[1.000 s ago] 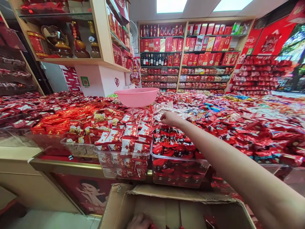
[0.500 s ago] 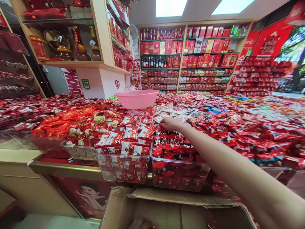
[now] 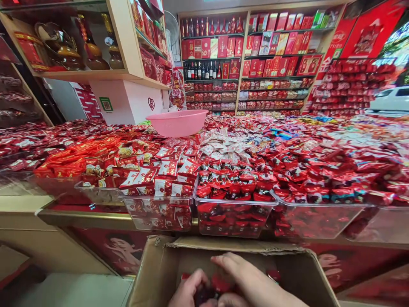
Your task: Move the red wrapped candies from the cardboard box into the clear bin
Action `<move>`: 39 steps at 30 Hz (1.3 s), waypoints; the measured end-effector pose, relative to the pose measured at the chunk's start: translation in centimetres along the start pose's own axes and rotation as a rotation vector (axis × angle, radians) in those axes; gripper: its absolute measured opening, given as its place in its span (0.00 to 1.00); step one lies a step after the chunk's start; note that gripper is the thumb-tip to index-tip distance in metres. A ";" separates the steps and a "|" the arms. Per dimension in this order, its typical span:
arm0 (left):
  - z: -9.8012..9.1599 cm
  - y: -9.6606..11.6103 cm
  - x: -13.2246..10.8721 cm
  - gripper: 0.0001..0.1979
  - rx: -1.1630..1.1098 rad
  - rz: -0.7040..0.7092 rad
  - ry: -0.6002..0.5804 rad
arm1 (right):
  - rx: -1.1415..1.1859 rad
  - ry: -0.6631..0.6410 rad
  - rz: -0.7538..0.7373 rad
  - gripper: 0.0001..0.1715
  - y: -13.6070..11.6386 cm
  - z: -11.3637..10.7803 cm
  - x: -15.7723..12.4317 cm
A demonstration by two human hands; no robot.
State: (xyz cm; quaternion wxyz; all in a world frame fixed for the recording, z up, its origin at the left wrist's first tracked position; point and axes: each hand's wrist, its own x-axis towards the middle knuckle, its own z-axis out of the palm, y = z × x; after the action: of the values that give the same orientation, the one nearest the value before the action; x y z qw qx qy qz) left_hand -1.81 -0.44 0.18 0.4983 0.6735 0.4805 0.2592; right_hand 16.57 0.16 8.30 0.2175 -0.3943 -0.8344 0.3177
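Note:
Both hands are down inside an open cardboard box (image 3: pixel 239 244) at the bottom of the view. My left hand (image 3: pixel 191 290) is curled round small red wrapped packets (image 3: pixel 220 283). Close beside it, my right hand (image 3: pixel 234 273) reaches over the same packets from the right, its upper fingers extended and slightly blurred; whether it grips any of them is unclear. Another red packet (image 3: pixel 273 275) lies in the box to the right. Just beyond the box stands a clear bin (image 3: pixel 236 217) of red and black packets, with a bin of red and white packets (image 3: pixel 159 215) to its left.
A pink basket (image 3: pixel 177 123) rests on the wide spread of wrapped sweets. More clear bins (image 3: pixel 322 219) line the counter edge (image 3: pixel 96 218). Shelves (image 3: pixel 244 55) with bottles and red boxes stand behind, and a cabinet (image 3: pixel 128 42) overhangs at the upper left.
My right hand has come back from the sweets behind the red and black bin and down into the box. My left hand has risen further into sight. The view has shifted slightly.

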 end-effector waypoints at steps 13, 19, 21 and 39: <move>2.9 9.0 0.7 0.18 -0.640 0.058 0.104 | 0.915 0.313 0.234 0.14 2.1 -2.2 -0.8; 2.6 9.1 0.6 0.14 -0.815 -0.043 0.181 | 0.818 0.338 0.147 0.11 1.5 -2.0 -1.6; 2.4 9.2 0.5 0.11 -1.000 -0.147 0.122 | 0.761 0.307 0.038 0.19 1.1 -2.1 -1.8; 1.6 7.1 -0.1 0.07 -0.665 -0.023 0.246 | 0.385 0.290 0.128 0.12 0.2 -1.8 -0.8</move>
State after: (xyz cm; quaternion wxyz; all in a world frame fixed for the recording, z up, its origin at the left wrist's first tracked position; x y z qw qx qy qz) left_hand 2.20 -1.48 6.16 0.6317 0.4326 0.4337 0.4751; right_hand 18.24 0.27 9.32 0.3856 -0.4391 -0.6919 0.4241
